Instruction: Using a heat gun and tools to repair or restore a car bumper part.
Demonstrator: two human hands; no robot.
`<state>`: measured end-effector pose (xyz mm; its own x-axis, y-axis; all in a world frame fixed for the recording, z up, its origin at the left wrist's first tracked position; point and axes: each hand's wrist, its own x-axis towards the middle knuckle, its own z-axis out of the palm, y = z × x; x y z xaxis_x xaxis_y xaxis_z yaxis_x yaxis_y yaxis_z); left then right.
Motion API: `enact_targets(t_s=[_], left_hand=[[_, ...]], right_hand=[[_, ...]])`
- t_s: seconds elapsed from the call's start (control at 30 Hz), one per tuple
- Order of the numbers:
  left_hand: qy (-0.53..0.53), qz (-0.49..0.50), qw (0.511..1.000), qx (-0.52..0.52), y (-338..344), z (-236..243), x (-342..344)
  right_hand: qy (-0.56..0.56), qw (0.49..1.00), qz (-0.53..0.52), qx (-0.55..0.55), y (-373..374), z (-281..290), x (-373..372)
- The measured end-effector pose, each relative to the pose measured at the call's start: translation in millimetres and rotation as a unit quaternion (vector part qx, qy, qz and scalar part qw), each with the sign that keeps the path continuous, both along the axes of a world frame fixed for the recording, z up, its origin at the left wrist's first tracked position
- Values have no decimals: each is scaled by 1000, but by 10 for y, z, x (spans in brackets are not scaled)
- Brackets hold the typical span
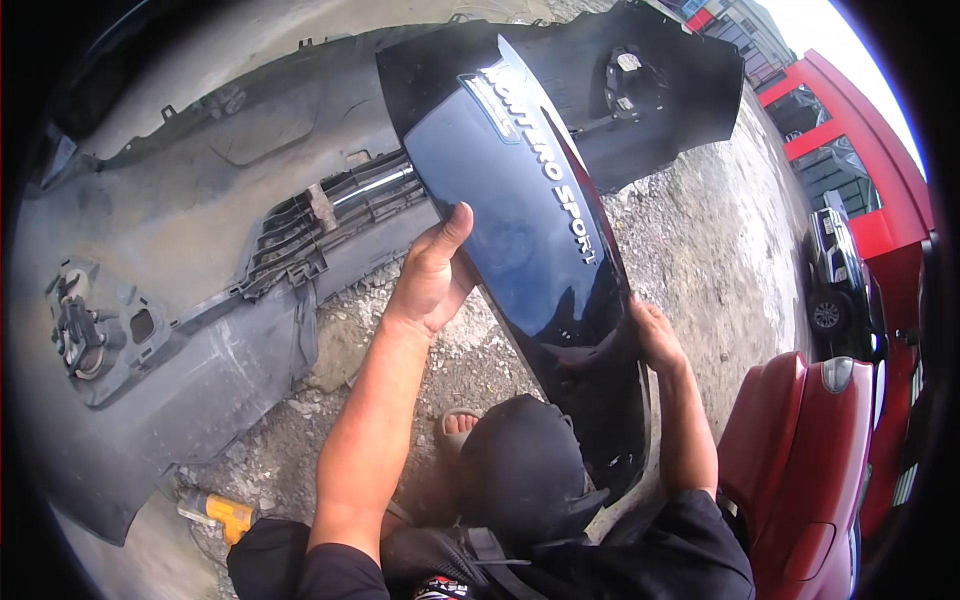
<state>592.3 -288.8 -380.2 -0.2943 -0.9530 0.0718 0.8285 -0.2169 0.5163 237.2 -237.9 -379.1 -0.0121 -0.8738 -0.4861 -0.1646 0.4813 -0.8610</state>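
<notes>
A long, glossy black car trim panel (480,210) with raised silver lettering is held up at a slant before me. My left hand (432,275) supports its left edge, with the thumb up at the rim and the fingers hidden behind the panel. On the opposite edge, lower down, my right hand (656,335) grips the panel, its fingers partly out of sight. Beyond the panel lies a large grey bumper cover (250,120), inner side showing, with a slatted grille section (285,240) at its middle. The panel covers part of this bumper.
A yellow power tool (230,514) lies at lower left near the bumper. Rough gravel (690,230) surrounds the work. At right are a dark red car (800,470), a dark parked vehicle (835,270) and a red building (880,150). My sandalled foot (460,424) shows below.
</notes>
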Motion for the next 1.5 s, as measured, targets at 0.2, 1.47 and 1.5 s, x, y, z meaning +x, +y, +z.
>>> enact_targets(t_s=[0.2, 1.47, 1.5], left_hand=[[8, -38, 999, -36, 9, -6, 65], [-104, 84, 989, 66, 70, -279, 135], [-102, 83, 989, 67, 65, -285, 133]], right_hand=[[1, 1000, 10, 11, -4, 88, 73], [-29, 997, 26, 60, -93, -232, 52], [-27, 997, 25, 61, -97, -271, 17]])
